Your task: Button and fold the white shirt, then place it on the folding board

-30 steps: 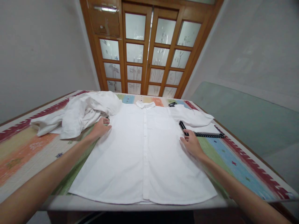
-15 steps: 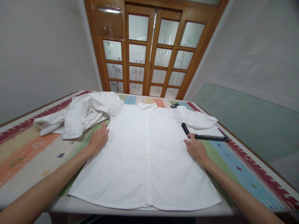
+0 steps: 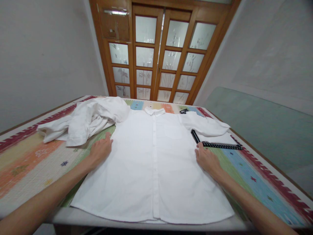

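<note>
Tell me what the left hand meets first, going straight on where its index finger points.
Likely the bunched white cloth, past a sliver of green tablecloth ahead of the left hand; height is hard to judge, so it could pass above.

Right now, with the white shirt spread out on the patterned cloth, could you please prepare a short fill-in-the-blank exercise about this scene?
1. The crumpled white fabric lies on the person's ____ side.
2. Near the right hand, the strip has white marks on a ____ background.
3. The part of the shirt nearest the wooden doors is its ____, with the hem at the opposite end.

Missing words: left; black; collar.
</note>
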The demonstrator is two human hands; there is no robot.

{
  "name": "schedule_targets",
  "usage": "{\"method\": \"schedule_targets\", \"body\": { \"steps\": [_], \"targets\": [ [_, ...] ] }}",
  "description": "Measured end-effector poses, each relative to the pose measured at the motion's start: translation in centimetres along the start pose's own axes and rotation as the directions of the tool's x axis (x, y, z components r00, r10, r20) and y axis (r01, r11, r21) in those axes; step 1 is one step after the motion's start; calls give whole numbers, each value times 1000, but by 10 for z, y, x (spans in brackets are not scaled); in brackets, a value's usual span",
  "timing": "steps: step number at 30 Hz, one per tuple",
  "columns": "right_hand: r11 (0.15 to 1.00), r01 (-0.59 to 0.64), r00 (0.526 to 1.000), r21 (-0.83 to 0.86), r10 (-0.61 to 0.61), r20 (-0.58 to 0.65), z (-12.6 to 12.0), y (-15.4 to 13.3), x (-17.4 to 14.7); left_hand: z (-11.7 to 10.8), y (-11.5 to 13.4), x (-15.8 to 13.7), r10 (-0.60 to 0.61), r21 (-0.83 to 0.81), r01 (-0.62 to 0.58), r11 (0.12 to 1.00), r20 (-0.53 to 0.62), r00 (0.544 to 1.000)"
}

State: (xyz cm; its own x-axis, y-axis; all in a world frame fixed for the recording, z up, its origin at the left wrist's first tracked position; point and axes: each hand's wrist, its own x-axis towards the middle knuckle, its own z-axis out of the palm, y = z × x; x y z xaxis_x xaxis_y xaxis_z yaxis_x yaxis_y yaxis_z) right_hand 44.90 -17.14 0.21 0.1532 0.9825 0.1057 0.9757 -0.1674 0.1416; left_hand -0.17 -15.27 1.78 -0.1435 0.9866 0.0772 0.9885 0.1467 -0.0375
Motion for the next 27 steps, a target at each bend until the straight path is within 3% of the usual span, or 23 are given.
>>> {"method": "schedule_targets", "body": {
  "steps": [11, 18, 21, 24, 27],
  "targets": [
    [999, 9, 998, -44, -12, -69, -12, -35, 59, -2, 21, 60, -34, -110, 28, 994, -54, 998],
    [997, 39, 997, -69, -43, -58, -4, -32, 67, 11, 18, 69, -92, -194, 75, 978, -83, 992],
    [994, 56, 991, -89, -66, -113, -3, -31, 70, 12, 17, 74, -107, -214, 75, 974, -139, 985],
    [985, 154, 966, -77, -167, -200, -2, -39, 76, 12, 23, 83, -39, -211, -16, 977, -251, 967],
    [948, 316, 933, 32, -304, -194, 2, -61, 82, 16, 42, 88, 135, -197, -185, 963, -241, 961]
  ]
}}
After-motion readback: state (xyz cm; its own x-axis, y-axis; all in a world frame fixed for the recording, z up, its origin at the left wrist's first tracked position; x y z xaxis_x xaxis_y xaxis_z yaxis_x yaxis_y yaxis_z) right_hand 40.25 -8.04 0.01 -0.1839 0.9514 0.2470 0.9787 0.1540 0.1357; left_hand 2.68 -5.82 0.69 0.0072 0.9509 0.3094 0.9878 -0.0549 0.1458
